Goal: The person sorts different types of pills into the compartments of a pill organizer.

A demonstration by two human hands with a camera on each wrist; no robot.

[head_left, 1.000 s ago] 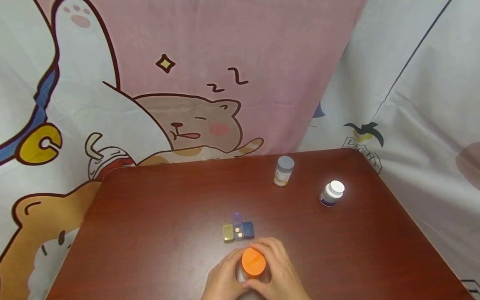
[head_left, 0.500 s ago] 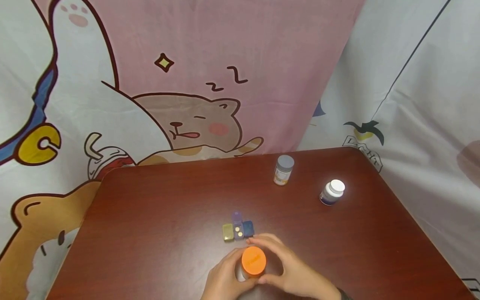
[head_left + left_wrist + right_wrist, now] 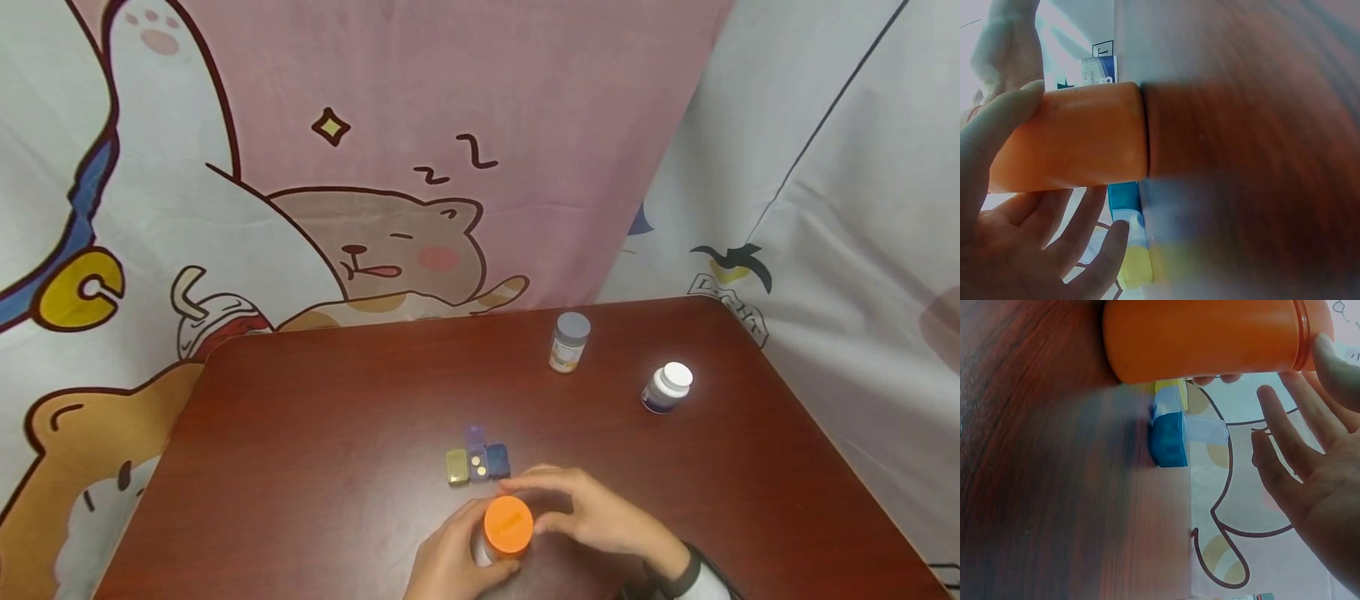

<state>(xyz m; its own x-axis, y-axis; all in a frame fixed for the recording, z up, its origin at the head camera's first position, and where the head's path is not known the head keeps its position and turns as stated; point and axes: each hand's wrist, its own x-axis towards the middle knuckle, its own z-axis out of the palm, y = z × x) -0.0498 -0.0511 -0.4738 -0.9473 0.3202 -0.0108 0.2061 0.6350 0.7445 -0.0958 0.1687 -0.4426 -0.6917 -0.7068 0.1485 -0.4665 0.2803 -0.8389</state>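
An orange pill bottle (image 3: 1085,137) stands upright on the table near its front, its round orange cap (image 3: 508,525) facing up in the head view. My left hand (image 3: 450,554) grips the bottle's body from the left, thumb on the near side. At the cap's right is my right hand (image 3: 600,510), thumb and index finger curved about its edge while the other fingers spread loosely in the right wrist view. Just beyond sits a small pill organizer with a yellow compartment (image 3: 457,467), a blue compartment (image 3: 497,461) and a purple compartment (image 3: 478,471) whose lid is raised, pale tablets inside.
A grey-capped bottle (image 3: 569,342) stands at the back of the dark red wooden table (image 3: 315,417). To its right is a white bottle (image 3: 667,387) with a white cap. Printed cloth (image 3: 555,150) hangs behind the table.
My right hand has swung round the cap to the right, its thumb moving from the near side to the right edge. The left hand and bottle stay in place.
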